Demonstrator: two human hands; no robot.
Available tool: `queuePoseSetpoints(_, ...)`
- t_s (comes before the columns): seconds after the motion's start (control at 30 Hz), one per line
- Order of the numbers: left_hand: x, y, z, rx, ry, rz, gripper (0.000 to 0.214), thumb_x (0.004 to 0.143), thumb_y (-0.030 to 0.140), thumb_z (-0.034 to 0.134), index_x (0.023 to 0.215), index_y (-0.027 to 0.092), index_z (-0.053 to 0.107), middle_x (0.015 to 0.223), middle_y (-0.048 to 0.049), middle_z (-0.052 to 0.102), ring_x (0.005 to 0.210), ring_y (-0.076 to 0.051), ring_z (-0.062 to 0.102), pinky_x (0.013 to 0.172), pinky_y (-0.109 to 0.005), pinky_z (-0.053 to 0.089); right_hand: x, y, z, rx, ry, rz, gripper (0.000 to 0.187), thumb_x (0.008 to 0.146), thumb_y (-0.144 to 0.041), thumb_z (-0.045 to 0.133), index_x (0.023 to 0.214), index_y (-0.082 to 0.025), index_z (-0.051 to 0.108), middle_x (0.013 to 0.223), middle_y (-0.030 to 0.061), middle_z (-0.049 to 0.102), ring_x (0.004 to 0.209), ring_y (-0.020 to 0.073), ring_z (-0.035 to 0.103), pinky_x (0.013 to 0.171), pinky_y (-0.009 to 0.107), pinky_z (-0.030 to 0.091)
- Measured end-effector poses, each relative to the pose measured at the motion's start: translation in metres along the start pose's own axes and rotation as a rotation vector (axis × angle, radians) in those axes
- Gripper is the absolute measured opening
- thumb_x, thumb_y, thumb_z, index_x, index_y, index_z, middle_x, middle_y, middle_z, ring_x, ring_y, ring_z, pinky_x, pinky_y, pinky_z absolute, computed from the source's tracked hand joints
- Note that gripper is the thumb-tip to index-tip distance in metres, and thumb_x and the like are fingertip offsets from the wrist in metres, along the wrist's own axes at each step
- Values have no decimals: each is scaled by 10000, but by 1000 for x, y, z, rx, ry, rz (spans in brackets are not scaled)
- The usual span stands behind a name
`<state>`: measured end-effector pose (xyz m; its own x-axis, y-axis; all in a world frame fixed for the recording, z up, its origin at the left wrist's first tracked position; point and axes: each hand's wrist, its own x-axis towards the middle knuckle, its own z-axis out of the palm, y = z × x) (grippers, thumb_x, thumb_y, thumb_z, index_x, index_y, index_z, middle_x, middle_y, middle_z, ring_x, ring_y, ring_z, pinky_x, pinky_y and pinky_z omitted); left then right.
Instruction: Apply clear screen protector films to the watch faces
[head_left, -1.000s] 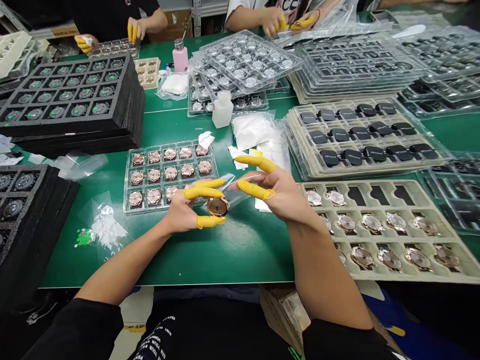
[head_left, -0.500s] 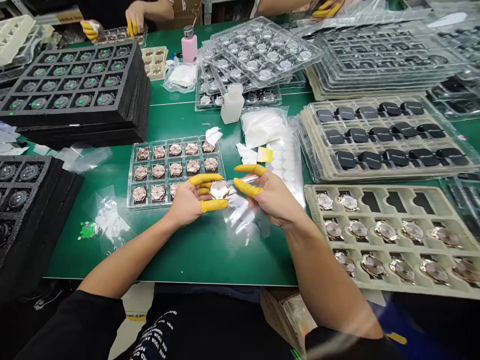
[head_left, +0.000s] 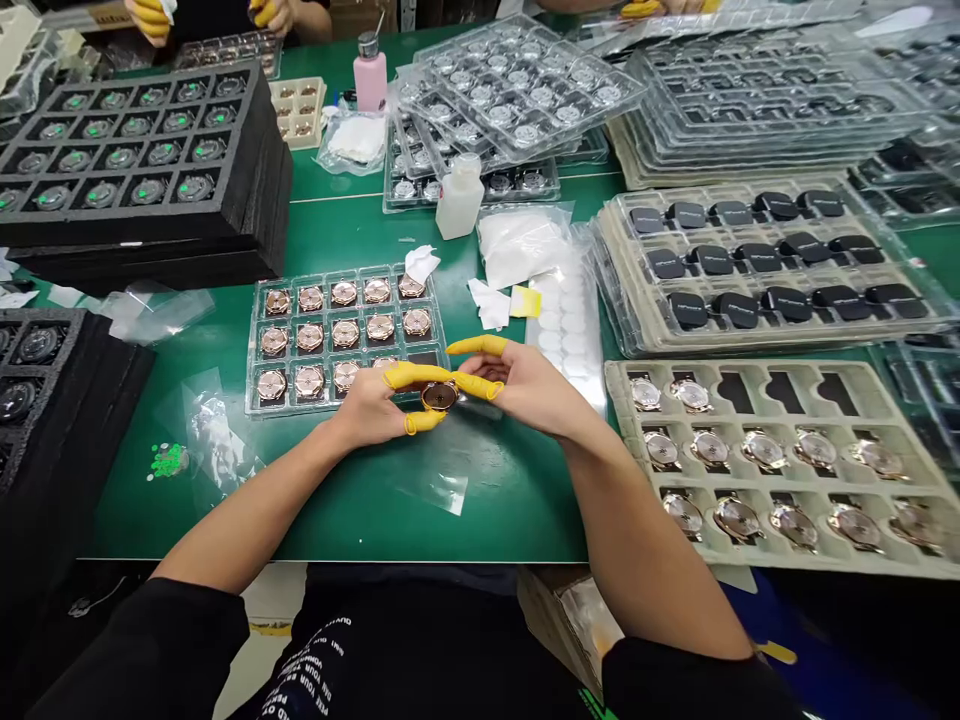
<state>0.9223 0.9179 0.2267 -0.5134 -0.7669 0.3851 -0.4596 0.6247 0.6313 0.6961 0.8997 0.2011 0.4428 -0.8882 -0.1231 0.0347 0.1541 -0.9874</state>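
My left hand (head_left: 375, 405), with yellow finger cots, is closed on a strapless watch head (head_left: 439, 397), gripping it between thumb and finger. The watch is tilted, and its face looks dark. From the other side my right hand (head_left: 517, 380), also in yellow cots, meets the watch's right edge with one cot-covered digit; another stretches out above it. Its remaining fingers are partly hidden. Just behind my hands lies a clear plastic tray (head_left: 250, 365) of rose-gold watch heads. Below them, a piece of clear film (head_left: 450, 493) rests on the green table.
On the right, a beige tray (head_left: 626, 440) holds more watch heads. Behind it are stacked trays of black parts (head_left: 731, 258). Black foam trays (head_left: 255, 180) stand left. A white bottle (head_left: 460, 200) and a pink bottle (head_left: 370, 80) stand farther back. A co-worker's hands (head_left: 154, 18) show at top left.
The watch has tilted from a bright face to a dark one. My right hand has moved left onto its edge. The clear film that hung by my right hand now shows lower, on the table.
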Motion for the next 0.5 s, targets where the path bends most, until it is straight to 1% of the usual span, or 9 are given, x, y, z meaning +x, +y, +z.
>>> queuePoseSetpoints(0.07,2,2,-2,78,17,92,370,761,182,794,1126,178,737,962,-51,796,792,-133,741,730,-221,611,-1,0,-2,-40,-40,11,364,759,-377,775,1057,-180,707,869,43,717,744,150,633,667,285,511)
queuePoseSetpoints(0.1,2,2,-2,99,17,115,367,766,178,790,1128,180,736,957,-49,797,784,-131,739,728,-221,606,-2,0,-3,-60,-56,8,329,765,-380,769,1019,-177,717,868,46,722,732,147,625,650,279,501)
queuePoseSetpoints(0.17,3,2,-3,130,8,130,362,772,178,781,1132,190,737,952,-43,798,775,-130,737,732,-224,599,-2,0,-4,-99,-68,-8,256,771,-361,754,947,-177,731,862,48,729,716,145,618,631,274,491)
queuePoseSetpoints(0.23,3,3,-3,134,-7,115,368,767,185,785,1132,192,738,948,-41,797,778,-134,738,742,-229,598,-1,1,-4,-150,-31,-38,164,767,-286,720,897,-186,732,860,43,737,720,151,624,636,277,492)
queuePoseSetpoints(0.33,2,3,-2,77,-42,26,391,754,200,803,1140,186,739,977,-49,795,823,-149,748,773,-242,613,-1,1,-1,-255,92,-106,127,762,-191,644,866,-204,716,869,30,743,747,165,637,665,290,498)
queuePoseSetpoints(0.43,0,4,2,-72,-64,-110,421,752,220,804,1166,195,736,1034,-53,788,866,-163,756,834,-276,641,1,3,5,-343,192,-160,98,805,-201,598,857,-216,680,867,26,738,777,181,646,689,308,486)
queuePoseSetpoints(0.5,0,3,5,-160,-60,-178,437,743,231,807,1173,191,736,1052,-57,784,873,-169,758,864,-296,649,3,5,11,-392,233,-160,95,820,-194,567,854,-218,653,854,25,730,773,187,645,687,317,463)
